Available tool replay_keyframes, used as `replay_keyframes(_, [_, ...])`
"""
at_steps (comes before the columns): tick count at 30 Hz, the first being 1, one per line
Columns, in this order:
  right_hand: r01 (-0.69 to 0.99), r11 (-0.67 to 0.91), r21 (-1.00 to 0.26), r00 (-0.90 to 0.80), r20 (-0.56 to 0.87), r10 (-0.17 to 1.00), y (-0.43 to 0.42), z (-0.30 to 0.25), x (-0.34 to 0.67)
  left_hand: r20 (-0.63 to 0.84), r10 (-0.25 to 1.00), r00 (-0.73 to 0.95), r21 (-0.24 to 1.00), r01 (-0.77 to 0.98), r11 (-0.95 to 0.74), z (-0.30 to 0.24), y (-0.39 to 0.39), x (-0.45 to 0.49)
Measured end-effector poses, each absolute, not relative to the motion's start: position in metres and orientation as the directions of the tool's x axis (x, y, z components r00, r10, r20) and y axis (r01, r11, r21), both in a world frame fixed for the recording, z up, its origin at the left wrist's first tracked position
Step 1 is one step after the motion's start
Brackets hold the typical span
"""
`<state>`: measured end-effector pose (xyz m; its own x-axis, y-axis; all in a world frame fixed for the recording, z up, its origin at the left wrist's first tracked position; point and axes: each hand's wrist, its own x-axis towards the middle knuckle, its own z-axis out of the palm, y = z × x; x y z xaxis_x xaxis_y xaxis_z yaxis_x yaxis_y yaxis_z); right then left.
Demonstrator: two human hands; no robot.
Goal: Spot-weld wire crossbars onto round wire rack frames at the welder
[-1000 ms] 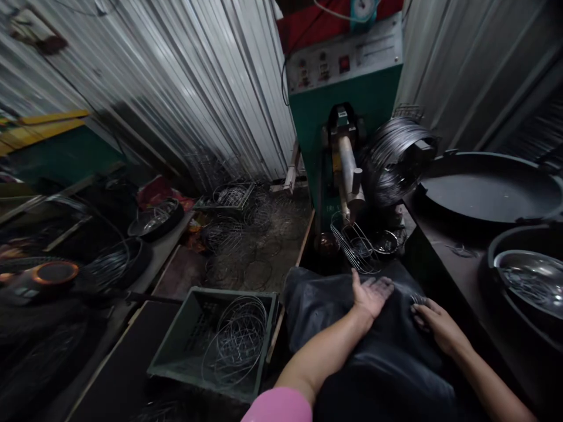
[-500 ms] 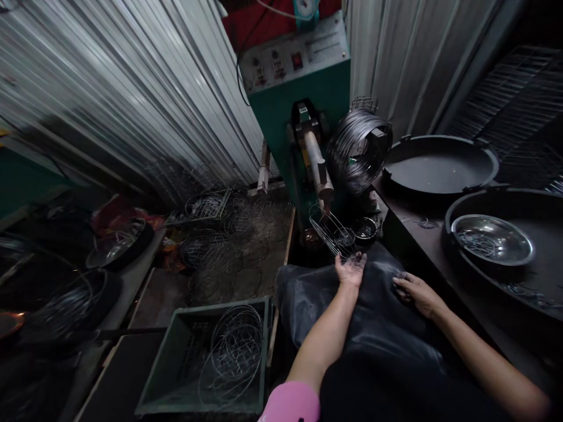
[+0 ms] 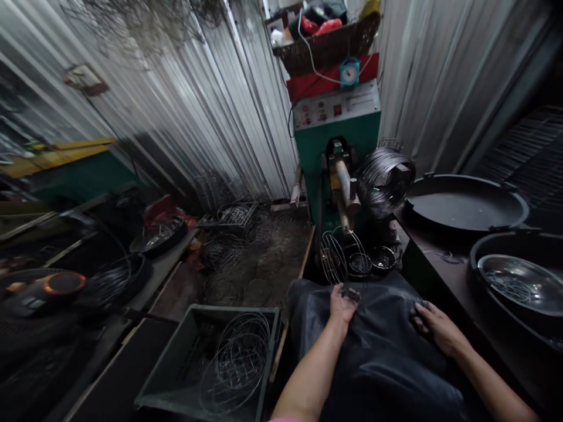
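My left hand (image 3: 341, 303) is closed on the lower edge of a round wire rack (image 3: 333, 258) that stands tilted under the nozzle of the green machine (image 3: 338, 146). My right hand (image 3: 433, 326) rests on the black sheet (image 3: 378, 351) over my lap, fingers curled on a small bundle of thin wires (image 3: 419, 305). A coil of dark wire (image 3: 383, 179) hangs beside the machine's arm.
A green crate (image 3: 189, 363) with wire hoops sits at lower left. Wire racks (image 3: 233, 234) lie heaped on the floor by the corrugated wall. Black pans (image 3: 466, 202) and a steel bowl (image 3: 519, 281) stand on the bench to the right. Small bowls (image 3: 373, 261) sit below the machine.
My left hand turned from open palm-up to closed on the wire rack, which now stands more upright. My view swung back and up. The right hand stayed on the sheet.
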<state>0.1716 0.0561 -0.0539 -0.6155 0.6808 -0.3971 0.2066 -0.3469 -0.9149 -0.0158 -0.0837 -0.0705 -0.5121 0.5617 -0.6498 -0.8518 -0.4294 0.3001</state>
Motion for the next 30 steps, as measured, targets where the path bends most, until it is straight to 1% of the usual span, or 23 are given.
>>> replay_keyframes(2, [0.182,-0.352,-0.918,-0.621,-0.385,0.683,0.056,-0.053,0.173,-0.614,0.611,-0.5,0.289,-0.863,-0.415,-0.074,-0.106,-0.018])
replay_keyframes(3, [0.175,-0.359,-0.917,-0.625,-0.385,0.679,0.056,-0.052,0.174,-0.593,0.618,-0.516,0.321,-0.855,-0.407,-0.075,-0.118,-0.021])
replay_keyframes(4, [0.174,-0.367,-0.914,-0.626,-0.39,0.675,0.056,-0.052,0.175,-0.575,0.604,-0.552,0.377,-0.834,-0.403,-0.075,-0.129,-0.023])
replay_keyframes(6, [0.181,-0.376,-0.909,-0.618,-0.402,0.675,0.058,-0.051,0.175,-0.543,0.534,-0.648,0.513,-0.76,-0.4,-0.07,-0.149,-0.03])
replay_keyframes(9, [0.135,-0.381,-0.915,-0.568,-0.386,0.727,0.061,-0.053,0.172,-0.497,0.426,-0.756,0.678,-0.645,-0.352,-0.056,-0.166,-0.041])
replay_keyframes(12, [0.086,-0.378,-0.922,-0.529,-0.364,0.767,0.063,-0.057,0.169,-0.443,0.361,-0.82,0.788,-0.549,-0.279,-0.046,-0.168,-0.049])
replay_keyframes(15, [0.099,-0.365,-0.926,-0.518,-0.362,0.775,0.066,-0.06,0.168,-0.321,0.28,-0.905,0.878,-0.395,-0.27,-0.044,-0.163,-0.056])
replay_keyframes(17, [0.119,-0.373,-0.92,-0.528,-0.376,0.761,0.068,-0.062,0.171,-0.252,0.262,-0.932,0.914,-0.318,-0.254,-0.045,-0.161,-0.062])
replay_keyframes(19, [0.162,-0.391,-0.906,-0.534,-0.414,0.737,0.072,-0.061,0.177,-0.224,0.294,-0.929,0.933,-0.292,-0.212,-0.045,-0.163,-0.068])
replay_keyframes(22, [0.236,-0.411,-0.88,-0.515,-0.472,0.715,0.076,-0.055,0.186,-0.223,0.376,-0.899,0.946,-0.293,-0.139,-0.041,-0.169,-0.077])
replay_keyframes(25, [0.303,-0.421,-0.855,-0.521,-0.519,0.678,0.074,-0.047,0.19,-0.271,0.444,-0.854,0.941,-0.332,-0.065,-0.033,-0.175,-0.083])
replay_keyframes(27, [0.346,-0.427,-0.836,-0.538,-0.549,0.64,0.07,-0.045,0.189,-0.293,0.464,-0.836,0.936,-0.35,-0.039,-0.029,-0.178,-0.086])
replay_keyframes(30, [0.372,-0.414,-0.831,-0.558,-0.557,0.615,0.062,-0.045,0.184,-0.232,0.464,-0.855,0.954,-0.292,-0.061,-0.026,-0.178,-0.09])
